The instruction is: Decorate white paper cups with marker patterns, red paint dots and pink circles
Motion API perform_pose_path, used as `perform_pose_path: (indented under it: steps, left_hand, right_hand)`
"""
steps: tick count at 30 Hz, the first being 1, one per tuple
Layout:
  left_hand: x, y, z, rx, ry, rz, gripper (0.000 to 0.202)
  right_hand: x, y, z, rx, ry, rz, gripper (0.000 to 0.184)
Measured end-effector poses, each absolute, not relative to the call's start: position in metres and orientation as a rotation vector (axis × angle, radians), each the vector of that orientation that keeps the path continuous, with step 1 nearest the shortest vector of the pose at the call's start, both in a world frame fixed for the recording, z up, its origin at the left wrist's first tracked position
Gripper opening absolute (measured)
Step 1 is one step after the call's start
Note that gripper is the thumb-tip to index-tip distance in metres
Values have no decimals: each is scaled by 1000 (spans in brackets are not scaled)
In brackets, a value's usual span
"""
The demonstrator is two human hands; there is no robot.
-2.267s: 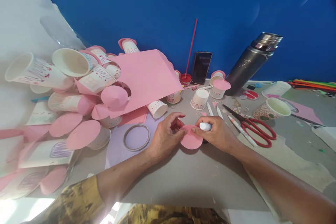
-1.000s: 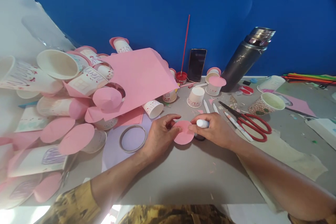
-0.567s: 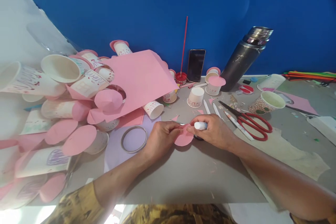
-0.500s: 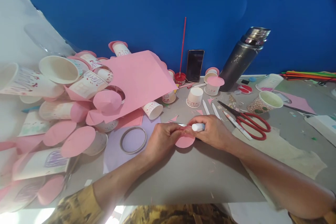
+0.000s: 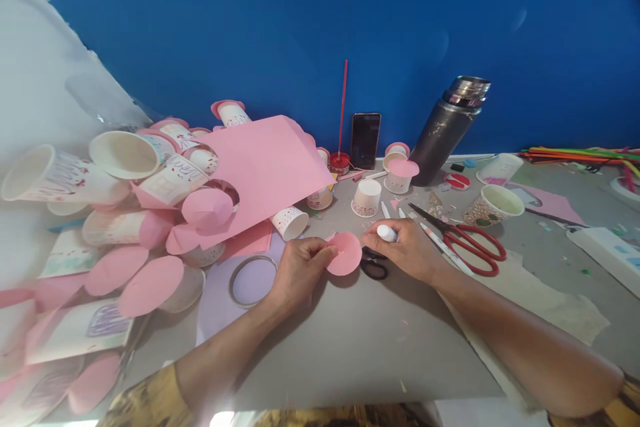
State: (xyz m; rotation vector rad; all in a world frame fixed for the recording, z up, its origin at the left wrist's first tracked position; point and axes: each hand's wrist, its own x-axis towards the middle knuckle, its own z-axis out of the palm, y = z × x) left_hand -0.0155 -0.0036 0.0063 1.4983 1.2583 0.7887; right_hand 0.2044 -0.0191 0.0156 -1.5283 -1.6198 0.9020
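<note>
A round pink paper disc point(image 5: 345, 261) is pinched at its left edge between the thumb and fingers of my left hand point(image 5: 301, 272). The disc faces up, with a small mark near its middle. My right hand point(image 5: 411, 250) is curled around a short white tube point(image 5: 387, 233) whose rounded end points toward me; whether it is a marker or glue is unclear. The fingertips of this hand are just right of the disc, apart from it. Small dark scissors point(image 5: 374, 270) lie on the table between the hands, partly covered.
Decorated paper cups point(image 5: 65, 177) with pink pieces crowd the left, beside a pink sheet point(image 5: 270, 167). A tape ring point(image 5: 233, 283) lies on purple paper. Red-handled scissors point(image 5: 475, 250), white markers point(image 5: 445, 250), a patterned cup point(image 5: 494, 205) and a dark flask point(image 5: 440, 137) stand or lie to the right.
My right hand has moved away from the pink disc to the right, still with the white tube. The disc now lies open to view in my left hand. The camera view has tilted up slightly.
</note>
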Motion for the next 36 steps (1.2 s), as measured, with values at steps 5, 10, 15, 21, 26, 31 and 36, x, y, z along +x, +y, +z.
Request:
perform_pose_path:
  steps: [5, 10, 15, 21, 26, 31, 36]
  left_hand:
    - [-16, 3, 8, 1073, 1018, 725, 39]
    - [-19, 7, 1, 851, 916, 616, 34]
    - [-20, 5, -2, 821, 861, 438, 31]
    - [-24, 8, -1, 706, 752, 306, 48]
    - [-24, 8, 5, 745, 710, 574, 62]
    - [-15, 2, 6, 814, 678, 714, 60]
    - [-8, -1, 0, 703, 761, 759, 38]
  right_hand:
    - [208, -18, 19, -1432, -1621, 919, 30]
    - [214, -20, 18, -1306, -1619, 875, 22]
    - [211, -22, 15, -1103, -1910, 883, 22]
    - [209, -19, 13, -1125, -1569, 1279, 26]
    - [207, -12, 5, -1110, -1075, 1598, 43]
    - [199, -10, -1, -1074, -898, 1705, 52]
    - [197, -12, 2, -1042, -867, 1780, 60]
